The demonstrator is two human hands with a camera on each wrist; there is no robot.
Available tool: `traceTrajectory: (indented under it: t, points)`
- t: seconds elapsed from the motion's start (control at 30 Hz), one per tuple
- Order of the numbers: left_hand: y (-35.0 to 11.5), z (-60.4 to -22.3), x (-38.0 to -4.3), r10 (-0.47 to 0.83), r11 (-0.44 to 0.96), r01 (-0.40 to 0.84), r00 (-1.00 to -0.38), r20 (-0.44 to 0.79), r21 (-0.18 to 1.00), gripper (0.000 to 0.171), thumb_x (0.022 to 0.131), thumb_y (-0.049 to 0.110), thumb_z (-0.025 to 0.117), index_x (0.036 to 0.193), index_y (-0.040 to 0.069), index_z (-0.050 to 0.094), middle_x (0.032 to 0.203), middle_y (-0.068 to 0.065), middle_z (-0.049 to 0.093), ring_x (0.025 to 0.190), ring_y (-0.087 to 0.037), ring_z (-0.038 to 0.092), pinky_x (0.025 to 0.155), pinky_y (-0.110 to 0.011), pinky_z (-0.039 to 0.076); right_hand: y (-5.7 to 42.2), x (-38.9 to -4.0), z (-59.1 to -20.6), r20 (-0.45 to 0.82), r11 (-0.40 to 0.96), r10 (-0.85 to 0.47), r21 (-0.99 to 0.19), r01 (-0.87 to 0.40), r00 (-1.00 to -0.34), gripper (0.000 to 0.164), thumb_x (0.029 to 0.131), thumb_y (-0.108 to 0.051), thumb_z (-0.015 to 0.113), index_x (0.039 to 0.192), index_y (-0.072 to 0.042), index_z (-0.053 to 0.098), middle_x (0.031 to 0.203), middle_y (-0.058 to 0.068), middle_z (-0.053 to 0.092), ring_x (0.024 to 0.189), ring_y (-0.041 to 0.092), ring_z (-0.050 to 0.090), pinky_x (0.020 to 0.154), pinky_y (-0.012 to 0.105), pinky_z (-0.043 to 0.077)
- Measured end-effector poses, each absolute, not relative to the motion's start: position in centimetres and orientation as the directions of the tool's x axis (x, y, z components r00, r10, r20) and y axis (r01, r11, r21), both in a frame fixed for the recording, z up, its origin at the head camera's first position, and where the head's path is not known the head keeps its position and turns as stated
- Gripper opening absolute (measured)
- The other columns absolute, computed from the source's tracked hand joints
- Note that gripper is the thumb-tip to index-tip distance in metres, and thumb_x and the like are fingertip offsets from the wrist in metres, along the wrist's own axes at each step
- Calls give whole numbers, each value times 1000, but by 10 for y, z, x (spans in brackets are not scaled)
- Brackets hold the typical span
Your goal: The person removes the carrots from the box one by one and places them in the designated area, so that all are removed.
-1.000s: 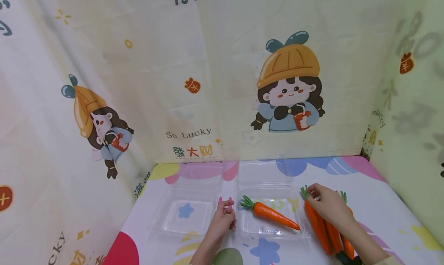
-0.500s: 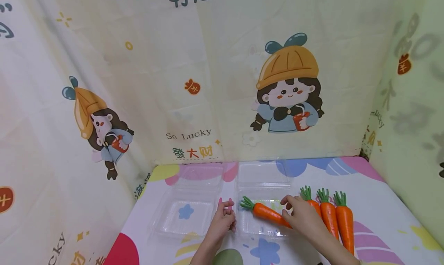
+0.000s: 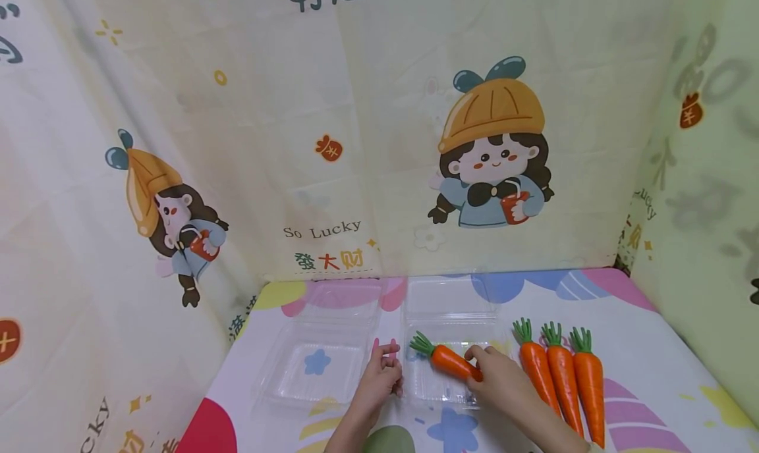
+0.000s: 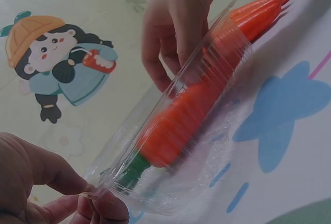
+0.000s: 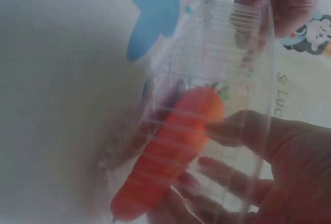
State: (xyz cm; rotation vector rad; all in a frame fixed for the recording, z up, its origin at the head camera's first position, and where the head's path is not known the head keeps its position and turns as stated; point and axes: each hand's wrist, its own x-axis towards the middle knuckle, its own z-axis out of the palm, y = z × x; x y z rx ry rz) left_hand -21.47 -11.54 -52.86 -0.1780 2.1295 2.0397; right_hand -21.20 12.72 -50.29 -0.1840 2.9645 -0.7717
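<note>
An orange carrot (image 3: 449, 361) with green leaf stubs lies slantwise in the right clear plastic clamshell box (image 3: 425, 391), its lid folded back. My right hand (image 3: 501, 379) reaches in from the right and holds the carrot near its tapered end, hiding the tip. In the right wrist view, fingers (image 5: 227, 130) touch the carrot, seen through the ribbed clear wall. My left hand (image 3: 381, 377) is between the two boxes. As the left wrist view shows, it pinches the rim of the right box with thumb and fingers (image 4: 59, 175).
A second clear clamshell box (image 3: 284, 374) stands open on the left. Three more carrots (image 3: 563, 367) lie side by side to the right, leaves pointing away from me. A patterned cloth (image 3: 652, 361) covers the table, and printed curtains (image 3: 379, 110) hang behind and at the sides.
My right hand has moved left from the row of three carrots to the carrot in the right box and now holds it. That carrot has turned slightly. My left hand stays in place.
</note>
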Motion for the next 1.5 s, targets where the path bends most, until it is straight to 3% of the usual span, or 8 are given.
traceTrajectory:
  t: [0.33,0.83,1.0,1.37,1.5]
  points:
    - [-116,-529,-215,46,51,-213,-975,-215,976,49,93,-3,55,141,-3,44,91,-4,51,68,-16,51,57,-23,48,109,-226,-505,-29,863,-159,-490,-125,-987,37,76,-15,85,109,-12,68,85,3,57,70,19,50,63,35,48]
    - [-114,-527,-215,34,56,-223,-974,-225,973,50,91,-3,56,141,-2,45,91,-4,51,68,-16,51,56,-22,48,90,-242,-515,-59,866,-166,-486,-117,-984,49,76,-18,88,119,-12,66,97,9,67,79,23,61,74,49,60]
    - [-115,-528,-215,33,54,-220,-974,-222,974,51,91,-3,56,140,-2,45,90,-3,51,68,-16,51,57,-23,48,89,-244,-518,-50,855,-179,-501,-131,-983,47,76,-15,87,117,-12,66,95,8,67,77,22,60,74,48,59]
    - [-116,-531,-216,36,46,-217,-975,-219,975,49,92,-3,56,139,-2,45,92,-4,50,69,-16,51,57,-22,48,91,-244,-502,-19,837,-166,-531,-131,-986,42,81,-27,85,117,-15,66,93,4,69,75,20,57,74,44,57]
    - [-116,-533,-217,33,48,-224,-974,-225,973,49,92,-2,56,140,-1,45,93,-4,50,69,-16,51,57,-22,48,92,-245,-494,-7,836,-152,-535,-125,-988,44,79,-22,87,117,-15,66,94,3,70,75,19,57,74,41,57]
